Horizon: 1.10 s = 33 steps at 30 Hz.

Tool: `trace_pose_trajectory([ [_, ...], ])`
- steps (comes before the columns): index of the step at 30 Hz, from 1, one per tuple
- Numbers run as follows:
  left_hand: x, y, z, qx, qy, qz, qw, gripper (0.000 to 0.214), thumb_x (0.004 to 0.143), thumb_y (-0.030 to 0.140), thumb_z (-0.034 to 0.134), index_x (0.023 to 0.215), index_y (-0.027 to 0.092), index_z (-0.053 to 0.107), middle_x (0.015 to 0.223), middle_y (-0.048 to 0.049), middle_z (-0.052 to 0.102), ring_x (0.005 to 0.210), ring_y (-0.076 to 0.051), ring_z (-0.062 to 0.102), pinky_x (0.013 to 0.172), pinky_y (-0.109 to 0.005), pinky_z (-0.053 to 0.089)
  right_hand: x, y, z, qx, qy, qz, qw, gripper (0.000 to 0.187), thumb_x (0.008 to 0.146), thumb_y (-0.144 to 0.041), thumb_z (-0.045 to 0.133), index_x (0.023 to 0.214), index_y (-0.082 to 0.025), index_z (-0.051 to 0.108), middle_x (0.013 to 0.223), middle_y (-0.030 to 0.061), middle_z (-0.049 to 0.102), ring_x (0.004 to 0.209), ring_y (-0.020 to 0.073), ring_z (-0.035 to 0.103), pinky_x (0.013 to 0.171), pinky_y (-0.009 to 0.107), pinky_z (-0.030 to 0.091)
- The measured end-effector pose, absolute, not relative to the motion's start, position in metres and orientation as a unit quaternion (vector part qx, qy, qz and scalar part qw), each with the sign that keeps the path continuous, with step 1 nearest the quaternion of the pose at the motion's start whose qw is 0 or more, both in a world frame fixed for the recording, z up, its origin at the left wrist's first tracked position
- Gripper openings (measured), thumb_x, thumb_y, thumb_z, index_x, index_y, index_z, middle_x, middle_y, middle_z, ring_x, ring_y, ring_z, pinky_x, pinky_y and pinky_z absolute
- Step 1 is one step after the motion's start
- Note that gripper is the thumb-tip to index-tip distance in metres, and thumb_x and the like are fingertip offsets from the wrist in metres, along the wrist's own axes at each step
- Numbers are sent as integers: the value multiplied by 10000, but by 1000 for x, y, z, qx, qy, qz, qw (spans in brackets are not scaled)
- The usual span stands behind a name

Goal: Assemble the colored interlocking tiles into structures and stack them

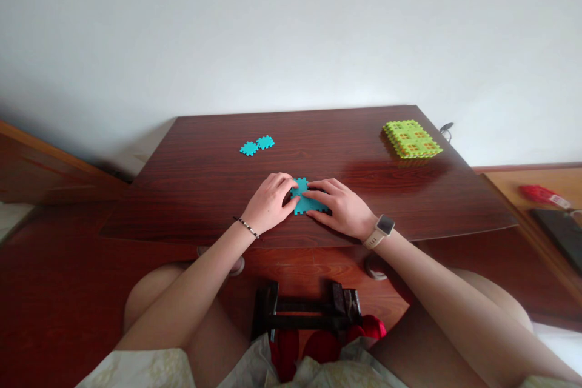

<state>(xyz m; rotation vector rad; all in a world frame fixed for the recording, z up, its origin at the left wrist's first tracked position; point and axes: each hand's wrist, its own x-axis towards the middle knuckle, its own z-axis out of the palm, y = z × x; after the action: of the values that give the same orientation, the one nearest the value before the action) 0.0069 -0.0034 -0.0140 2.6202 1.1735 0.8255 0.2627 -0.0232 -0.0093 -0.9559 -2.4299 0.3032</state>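
Several turquoise interlocking tiles [301,188] with toothed edges lie joined on the table in front of me, partly covered by my fingers. My left hand [271,195] grips their left side, thumb at the near part and fingers at the far part. From the right, my right hand [341,205] holds the same tiles, its fingertips spread over their top and the thumb at the near edge. Two more turquoise tiles [257,145] lie farther back on the left, corner to corner or nearly so.
A stack of yellow-green toothed tiles [411,138] with cut-out windows sits at the back right of the dark wooden table [204,182]. Behind is a white wall. Off to the right, a lower wooden surface [509,185] bears a red item [541,195] and a dark flat object [561,233].
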Motion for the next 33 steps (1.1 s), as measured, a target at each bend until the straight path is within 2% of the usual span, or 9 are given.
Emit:
trace_pose_trajectory([
  [23,7,-3,-13,874,395,269,86,159,1006,195,697,1152,230,645,1227,-94,681,1175,-297,629,1058,-499,568,263,-23,-10,-349,-895,106,256,427,1046,-397,702,1437,-227,690,1432,161,686,1283,362,642,1117,587,576],
  [33,-12,15,-8,876,405,247,86,202,1053,316,657,1238,236,642,1333,-103,659,1280,-306,615,1160,-520,523,263,-23,-12,-350,-897,96,252,415,1052,-403,692,1418,-207,699,1438,170,682,1294,359,638,1129,575,571],
])
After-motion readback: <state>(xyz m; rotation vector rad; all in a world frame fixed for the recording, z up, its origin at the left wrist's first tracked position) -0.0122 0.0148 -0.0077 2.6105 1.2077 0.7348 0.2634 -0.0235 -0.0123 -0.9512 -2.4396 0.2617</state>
